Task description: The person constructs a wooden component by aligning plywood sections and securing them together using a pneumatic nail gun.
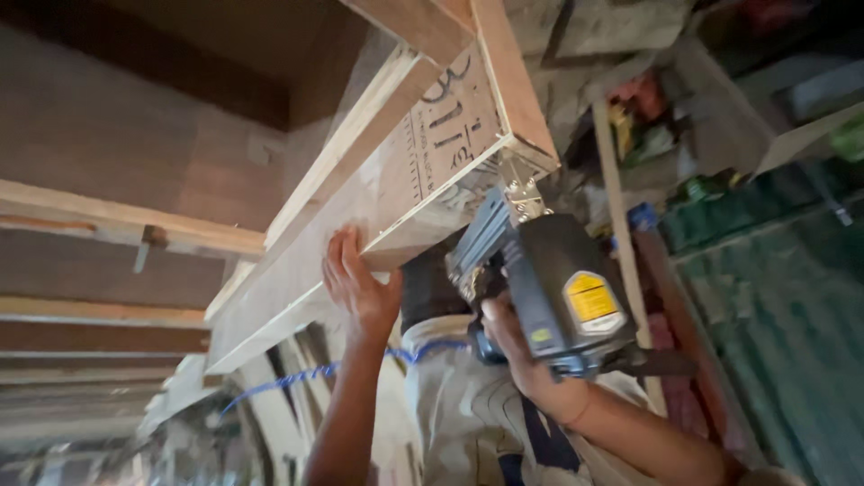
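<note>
Cluttered workshop, left hand (360, 283) under plywood box (396, 171), right hand (517, 346) gripping nail gun (549, 279)

Wooden panel (342, 225): ran overhead from lower left to upper right, framed by a batten (513, 81) along its right end and another along its upper edge.
Left hand (360, 283): lay flat against the panel's lower edge, left of the nail gun.
Nail gun (549, 279): sat below the panel's right corner, its nose touching the corner batten; right hand (517, 346) wrapped the handle beneath it.
Coiled hose (297, 378): trailed leftward from under the gun, passing behind the left forearm.
Horizontal beams (108, 225): stacked at far left, behind the panel.
Upright slat (616, 225): stood just right of the gun.
Cluttered shelves (720, 135): lay behind it, at far right.
</note>
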Demonstrator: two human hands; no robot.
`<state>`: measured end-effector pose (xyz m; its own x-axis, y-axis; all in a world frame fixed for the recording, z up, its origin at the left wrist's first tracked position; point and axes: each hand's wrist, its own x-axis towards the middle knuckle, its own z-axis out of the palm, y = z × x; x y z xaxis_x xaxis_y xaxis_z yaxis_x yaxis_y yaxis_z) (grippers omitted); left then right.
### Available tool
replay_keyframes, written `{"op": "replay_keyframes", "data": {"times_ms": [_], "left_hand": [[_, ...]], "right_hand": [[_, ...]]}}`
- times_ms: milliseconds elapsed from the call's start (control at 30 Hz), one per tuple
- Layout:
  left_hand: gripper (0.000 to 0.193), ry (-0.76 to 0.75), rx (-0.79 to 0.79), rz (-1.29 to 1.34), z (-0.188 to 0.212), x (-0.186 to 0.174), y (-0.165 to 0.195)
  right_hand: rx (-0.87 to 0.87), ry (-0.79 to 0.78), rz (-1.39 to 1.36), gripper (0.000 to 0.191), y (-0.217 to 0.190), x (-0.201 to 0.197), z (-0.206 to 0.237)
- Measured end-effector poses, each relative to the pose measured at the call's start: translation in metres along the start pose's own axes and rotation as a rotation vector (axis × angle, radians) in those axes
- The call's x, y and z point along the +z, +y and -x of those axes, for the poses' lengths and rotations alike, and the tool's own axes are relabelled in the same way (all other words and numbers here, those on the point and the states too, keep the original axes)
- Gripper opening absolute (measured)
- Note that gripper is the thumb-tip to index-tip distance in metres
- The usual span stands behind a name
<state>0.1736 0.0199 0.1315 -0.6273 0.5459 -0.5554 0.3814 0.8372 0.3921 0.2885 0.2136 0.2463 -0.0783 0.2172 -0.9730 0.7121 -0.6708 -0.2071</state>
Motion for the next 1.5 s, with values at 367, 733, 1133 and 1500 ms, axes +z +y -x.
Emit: {"op": "replay_keyframes", "data": {"times_ms": [367,733,1133,1500], "left_hand": [[0.103,-0.027,-0.034,0.105,0.023,-0.008,-0.009],[0.109,0.022,-0.291,-0.010,0.098,-0.010,-0.098],[0.092,-0.017,-0.338,-0.039,0.093,-0.003,-0.098],[0.097,-0.040,-0.328,-0.033,0.092,-0.003,-0.098]], "right_hand": [[-0.195,0.041,-0.447,0.062,0.022,-0.049,0.012],[-0.181,-0.219,-0.153,0.061,0.008,-0.066,-0.012],[-0.186,-0.246,-0.063,0.061,0.047,-0.016,-0.011],[-0.144,-0.204,-0.071,0.062,0.035,0.002,-0.006]]}}
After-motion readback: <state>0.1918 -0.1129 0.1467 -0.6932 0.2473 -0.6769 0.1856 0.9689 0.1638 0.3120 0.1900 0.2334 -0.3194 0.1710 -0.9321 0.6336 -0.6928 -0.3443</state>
